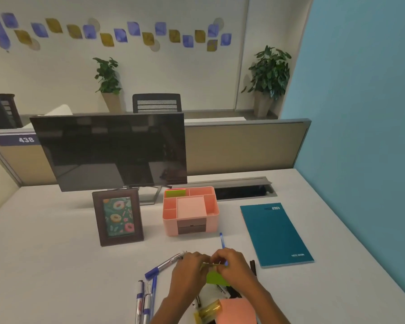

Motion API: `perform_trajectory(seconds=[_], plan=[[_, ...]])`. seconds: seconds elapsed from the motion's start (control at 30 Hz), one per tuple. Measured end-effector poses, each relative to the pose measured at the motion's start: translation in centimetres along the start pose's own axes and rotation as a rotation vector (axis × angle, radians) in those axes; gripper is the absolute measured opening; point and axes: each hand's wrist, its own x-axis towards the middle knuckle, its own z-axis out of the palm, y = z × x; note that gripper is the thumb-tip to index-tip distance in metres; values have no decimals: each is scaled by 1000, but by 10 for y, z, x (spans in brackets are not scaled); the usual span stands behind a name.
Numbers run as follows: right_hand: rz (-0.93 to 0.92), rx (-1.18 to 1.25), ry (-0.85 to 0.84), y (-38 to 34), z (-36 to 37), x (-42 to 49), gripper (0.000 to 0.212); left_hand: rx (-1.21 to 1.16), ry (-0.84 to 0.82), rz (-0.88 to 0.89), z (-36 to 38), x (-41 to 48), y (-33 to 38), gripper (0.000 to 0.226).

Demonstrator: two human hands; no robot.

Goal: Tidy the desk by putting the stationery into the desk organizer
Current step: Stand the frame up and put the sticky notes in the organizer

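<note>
Your two hands were bunched together low in the middle of the desk (pixel 56 265), a bit in front of the pink desk organizer (pixel 190 212). Your left hand (pixel 189 267) and right hand (pixel 232 263) were pinching the same little thing between them, fingertips pulled in tight around the top edge of a green sticky note pad (pixel 216 278). It looked like there was a thin strip or clip along that edge, but it was too small and blurry to say what exactly.

The organizer sat upright just right of the monitor stand, and another green sticky pad (pixel 175 192) stood in its back-left compartment. The other slots looked bare from that angle.

The rest of the stationery was still out on the desk. A blue marker (pixel 164 265) lay slanted just left of your left hand, and a small bunch of pens and markers (pixel 145 300) lay side by side below it, near the bottom edge. A blue pen (pixel 222 240) poked out from behind your right hand, pointing at the organizer. A black marker (pixel 253 267) sat just right of your right wrist. Under your forearms there was a pink sticky pad (pixel 237 312), a yellowish tape roll (pixel 208 311) and a white eraser-looking thing (pixel 216 292).

A teal notebook (pixel 276 235) lay flat off to the right, and a framed picture (pixel 117 217) stood to the organizer's left.
</note>
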Motion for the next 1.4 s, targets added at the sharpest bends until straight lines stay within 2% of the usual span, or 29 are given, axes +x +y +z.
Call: perform_trajectory(seconds=[0.13,0.27,0.37,0.47,0.6,0.83,0.93,1.1,1.4], plan=[[-2,112,111,-9,-7,6,23,-160,118,-176,-7,4,0,17],[34,293,237,-12,-15,15,21,-565,205,-407,-21,10,-7,7],[71,449,233,-15,-13,24,21,-855,201,-555,-28,17,-19,3],[111,607,196,-23,-4,34,21,-1054,184,-590,-35,25,-22,11],[143,728,227,-42,1,54,24,-1152,191,-569,-48,36,-24,8],[81,657,257,-83,-7,117,11,-943,339,-386,-84,80,-52,12],[32,564,294,-96,-11,151,9,-731,405,-343,-98,110,-68,11],[-35,475,322,-106,-13,203,8,-471,442,-427,-116,155,-83,7],[-16,336,341,-98,-10,255,19,-422,459,-364,-109,195,-95,10]])
